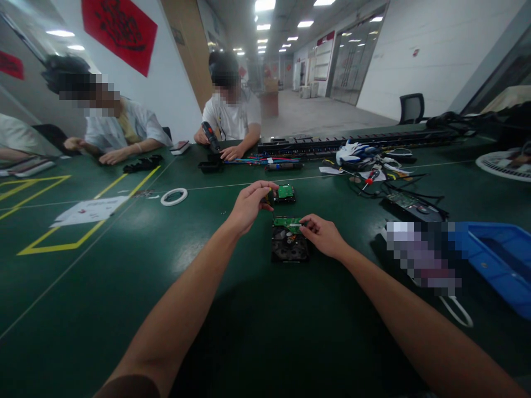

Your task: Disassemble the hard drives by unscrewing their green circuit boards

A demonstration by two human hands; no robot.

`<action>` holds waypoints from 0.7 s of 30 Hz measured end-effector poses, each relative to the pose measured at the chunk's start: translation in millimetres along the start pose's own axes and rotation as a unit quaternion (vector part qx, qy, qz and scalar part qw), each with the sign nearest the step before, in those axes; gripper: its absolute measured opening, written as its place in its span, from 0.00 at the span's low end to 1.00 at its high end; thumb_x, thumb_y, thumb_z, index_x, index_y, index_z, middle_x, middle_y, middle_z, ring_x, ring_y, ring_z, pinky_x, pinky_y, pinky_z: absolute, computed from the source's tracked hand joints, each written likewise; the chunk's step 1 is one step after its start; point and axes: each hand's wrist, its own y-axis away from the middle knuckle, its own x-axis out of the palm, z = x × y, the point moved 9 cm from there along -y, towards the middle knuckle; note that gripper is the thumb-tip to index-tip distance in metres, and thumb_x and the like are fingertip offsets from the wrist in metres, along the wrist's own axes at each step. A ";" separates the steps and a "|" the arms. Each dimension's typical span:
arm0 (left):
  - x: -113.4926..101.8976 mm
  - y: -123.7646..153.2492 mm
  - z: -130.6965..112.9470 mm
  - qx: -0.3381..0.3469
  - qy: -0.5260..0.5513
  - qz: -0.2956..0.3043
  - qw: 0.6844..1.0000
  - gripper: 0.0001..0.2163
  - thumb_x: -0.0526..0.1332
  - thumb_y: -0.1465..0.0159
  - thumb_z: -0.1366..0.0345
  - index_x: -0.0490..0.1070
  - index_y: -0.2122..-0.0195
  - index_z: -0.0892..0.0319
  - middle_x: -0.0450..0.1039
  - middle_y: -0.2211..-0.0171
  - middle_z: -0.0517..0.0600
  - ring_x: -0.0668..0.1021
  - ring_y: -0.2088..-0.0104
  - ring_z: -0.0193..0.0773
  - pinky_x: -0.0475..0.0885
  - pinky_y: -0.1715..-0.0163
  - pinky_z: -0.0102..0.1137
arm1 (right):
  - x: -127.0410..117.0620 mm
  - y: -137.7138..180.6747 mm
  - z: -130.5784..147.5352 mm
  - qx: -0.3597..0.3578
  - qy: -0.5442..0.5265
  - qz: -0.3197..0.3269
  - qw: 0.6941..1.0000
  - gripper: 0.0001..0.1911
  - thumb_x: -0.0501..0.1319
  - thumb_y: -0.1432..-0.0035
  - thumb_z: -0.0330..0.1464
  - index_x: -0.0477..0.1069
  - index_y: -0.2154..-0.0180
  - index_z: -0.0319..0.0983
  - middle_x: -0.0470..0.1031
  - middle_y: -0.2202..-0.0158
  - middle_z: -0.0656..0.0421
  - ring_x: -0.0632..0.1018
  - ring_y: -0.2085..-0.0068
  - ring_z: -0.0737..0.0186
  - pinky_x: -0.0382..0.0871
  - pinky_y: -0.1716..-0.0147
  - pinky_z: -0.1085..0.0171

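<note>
A black hard drive (289,247) lies on the green table in front of me, its green circuit board (286,221) at the far end. My left hand (249,205) is closed around a small screwdriver whose thin tip points down at the board's left corner. My right hand (321,234) pinches the board's right edge with thumb and fingers. A second hard drive (285,193) with a green board sits just behind, past my left hand.
A white tape ring (174,196) and a paper sheet (89,210) lie to the left among yellow floor-tape lines. Cables, tools and gloves (352,152) clutter the right. A blue bin (495,260) stands at the right edge. Two people sit across the table; one holds a power screwdriver (211,136).
</note>
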 end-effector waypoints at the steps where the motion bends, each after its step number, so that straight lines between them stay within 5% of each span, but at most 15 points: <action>1: 0.8 0.3 0.1 -0.002 0.004 0.003 1.000 0.10 0.60 0.37 0.61 0.77 0.59 0.58 0.75 0.61 0.53 0.76 0.61 0.39 0.75 0.73 0.27 | 0.0 0.1 0.2 -0.001 -0.001 0.000 1.000 0.14 0.59 0.34 0.42 0.72 0.51 0.44 0.76 0.67 0.60 0.75 0.70 0.63 0.67 0.70 0.62; 10: 9.1 2.6 0.9 -0.005 0.057 0.031 0.998 0.08 0.60 0.35 0.62 0.73 0.58 0.57 0.75 0.61 0.52 0.78 0.58 0.39 0.80 0.65 0.34 | -0.7 -0.7 0.9 -0.009 0.001 -0.009 1.000 0.13 0.60 0.35 0.42 0.72 0.52 0.44 0.75 0.68 0.61 0.74 0.70 0.63 0.67 0.69 0.62; 21: 9.7 3.1 -0.7 0.017 0.023 0.031 0.999 0.10 0.66 0.37 0.60 0.73 0.58 0.58 0.74 0.61 0.51 0.77 0.58 0.37 0.79 0.65 0.30 | -1.4 0.5 0.7 -0.004 0.002 -0.017 1.000 0.13 0.60 0.35 0.42 0.73 0.52 0.44 0.75 0.68 0.61 0.74 0.70 0.63 0.66 0.70 0.63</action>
